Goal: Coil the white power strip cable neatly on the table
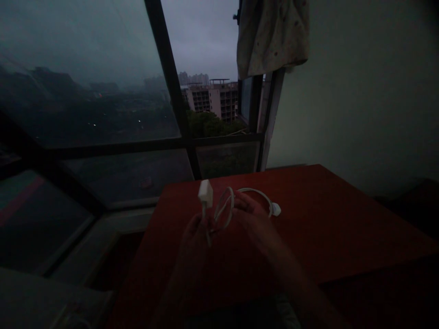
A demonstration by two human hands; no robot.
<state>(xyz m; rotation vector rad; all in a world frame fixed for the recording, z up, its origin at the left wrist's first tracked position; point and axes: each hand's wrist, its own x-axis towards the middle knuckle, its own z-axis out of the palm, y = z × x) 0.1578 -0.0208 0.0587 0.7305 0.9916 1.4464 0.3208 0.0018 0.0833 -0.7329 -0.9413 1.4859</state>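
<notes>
A white charger cable (228, 205) with a white plug block (205, 193) is held above a dark red table (325, 219). My left hand (195, 233) pinches the cable just below the plug block, which stands upright. My right hand (254, 219) grips the looped part of the cable; a small white connector end (276, 209) sticks out to its right. The room is very dim, so the fingers are hard to make out.
A large window with dark frames (171, 91) fills the left and centre, showing buildings outside. A pale cloth (272, 34) hangs at the top by the window's edge. A plain wall (360, 91) is on the right.
</notes>
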